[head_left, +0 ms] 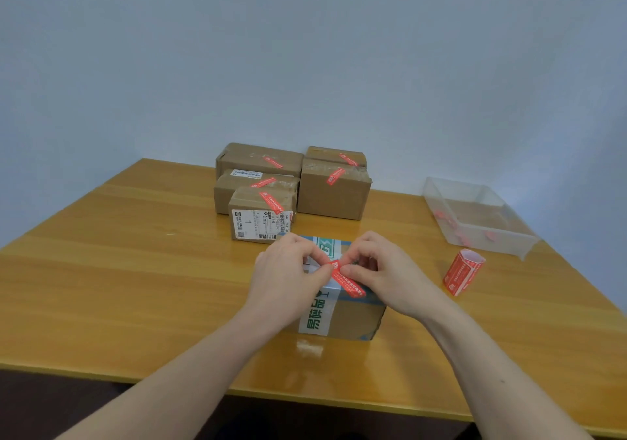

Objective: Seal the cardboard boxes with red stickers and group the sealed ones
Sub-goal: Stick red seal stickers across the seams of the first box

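Red sticker [347, 280] lies across the cardboard box [342, 317] seam; left hand [288, 276] and right hand [383, 273] pinch its upper end, apparently to press it flat.

Red sticker [347, 281], brown box [353, 321] w/ green print

The shipping label [257, 224] reads "1".

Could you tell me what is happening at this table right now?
A person is sealing a cardboard box at the near edge of the table. The left hand and right hand pinch a red sticker over its top. Five stickered boxes sit grouped behind, a sticker roll to the right.
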